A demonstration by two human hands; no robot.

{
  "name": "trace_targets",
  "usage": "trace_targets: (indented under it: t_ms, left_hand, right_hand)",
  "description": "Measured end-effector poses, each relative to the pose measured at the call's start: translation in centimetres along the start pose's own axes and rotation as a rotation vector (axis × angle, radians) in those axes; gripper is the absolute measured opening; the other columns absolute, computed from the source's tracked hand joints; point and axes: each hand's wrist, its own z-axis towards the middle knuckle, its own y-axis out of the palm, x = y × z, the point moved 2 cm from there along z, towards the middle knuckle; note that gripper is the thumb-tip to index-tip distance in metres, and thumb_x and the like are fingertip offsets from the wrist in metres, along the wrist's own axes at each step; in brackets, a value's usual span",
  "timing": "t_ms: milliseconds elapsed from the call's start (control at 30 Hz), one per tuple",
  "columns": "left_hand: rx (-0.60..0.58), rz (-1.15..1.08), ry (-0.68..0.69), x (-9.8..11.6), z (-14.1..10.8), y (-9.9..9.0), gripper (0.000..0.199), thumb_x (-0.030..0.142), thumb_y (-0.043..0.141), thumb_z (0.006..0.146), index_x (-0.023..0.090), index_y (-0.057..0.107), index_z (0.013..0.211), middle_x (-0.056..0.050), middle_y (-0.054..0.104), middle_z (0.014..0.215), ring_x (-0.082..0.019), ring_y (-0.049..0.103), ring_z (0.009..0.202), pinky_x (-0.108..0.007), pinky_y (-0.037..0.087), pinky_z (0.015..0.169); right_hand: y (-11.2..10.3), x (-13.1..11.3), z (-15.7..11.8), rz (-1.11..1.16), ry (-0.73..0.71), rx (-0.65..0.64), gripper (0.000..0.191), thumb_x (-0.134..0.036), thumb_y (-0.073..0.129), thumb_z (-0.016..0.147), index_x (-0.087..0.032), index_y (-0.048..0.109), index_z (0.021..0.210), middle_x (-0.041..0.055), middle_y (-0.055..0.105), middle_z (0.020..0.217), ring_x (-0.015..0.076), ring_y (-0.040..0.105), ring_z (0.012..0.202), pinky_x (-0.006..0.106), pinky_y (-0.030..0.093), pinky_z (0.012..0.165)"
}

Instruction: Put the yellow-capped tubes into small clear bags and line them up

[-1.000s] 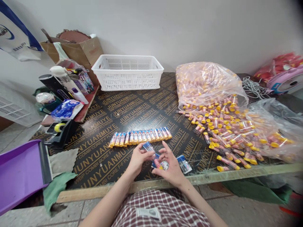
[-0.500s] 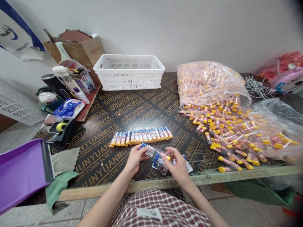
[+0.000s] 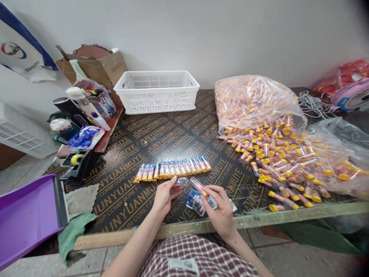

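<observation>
My left hand is pinched on a small clear printed plastic sleeve. Between the fingertips of my right hand is a clear tube with a yellow cap, pink contents showing inside; it tilts with its clear end up and to the left, close to the sleeve. Under my right hand lies a loose pile of flat blue-printed sleeves, partly covered by the fingers. Just beyond both hands runs a row of tubes in blue printed sleeves, yellow ends towards me.
A white plastic basket stands at the back. On the right, a clear bag spills many yellow-capped tubes over the table. A tape dispenser, bottles and a purple dustpan are at the left.
The sleeve in my left hand has turned, and its blue part no longer shows. My right hand's tube has tipped more upright. The view has shifted slightly.
</observation>
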Motion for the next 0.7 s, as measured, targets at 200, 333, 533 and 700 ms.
trace_targets:
  t_ms: [200,333,533,700]
  left_hand:
    - [0.010,0.186,0.139,-0.5,-0.1,0.1,0.043,0.052,0.069,0.066,0.009,0.067,0.069,-0.007,0.068,0.068,-0.016,0.063,0.064,-0.027,0.052,0.060]
    - [-0.065,0.187,0.174,-0.5,-0.4,0.6,0.040,0.048,0.069,0.069,0.011,0.068,0.082,-0.005,0.067,0.075,-0.013,0.061,0.067,-0.025,0.052,0.063]
    - [-0.248,0.062,0.040,-0.1,-1.5,1.9,0.036,0.031,0.077,0.064,0.013,0.065,0.092,-0.004,0.068,0.080,-0.012,0.063,0.067,-0.025,0.053,0.067]
    - [-0.414,0.207,-0.036,-0.3,-2.6,2.7,0.031,0.032,0.075,0.068,0.008,0.066,0.085,-0.007,0.068,0.075,-0.012,0.062,0.063,-0.024,0.051,0.063]
  right_hand:
    - [0.5,-0.3,-0.1,0.043,-0.021,-0.098,0.033,-0.011,0.055,0.083,-0.027,0.064,0.111,0.0065,0.060,0.096,0.0189,0.059,0.091,0.035,0.051,0.082]
    - [0.6,0.0,-0.2,0.092,-0.009,-0.137,0.032,-0.011,0.056,0.083,-0.026,0.063,0.110,0.0061,0.060,0.099,0.0186,0.059,0.093,0.035,0.050,0.084]
    - [0.9,1.3,-0.5,0.133,-0.007,-0.240,0.039,-0.008,0.047,0.084,-0.028,0.060,0.114,0.0050,0.057,0.100,0.0177,0.058,0.094,0.034,0.050,0.083]
    - [0.7,1.4,0.0,0.086,-0.038,-0.243,0.069,-0.006,0.053,0.070,-0.028,0.039,0.134,0.0093,0.042,0.130,0.0263,0.043,0.121,0.046,0.042,0.099]
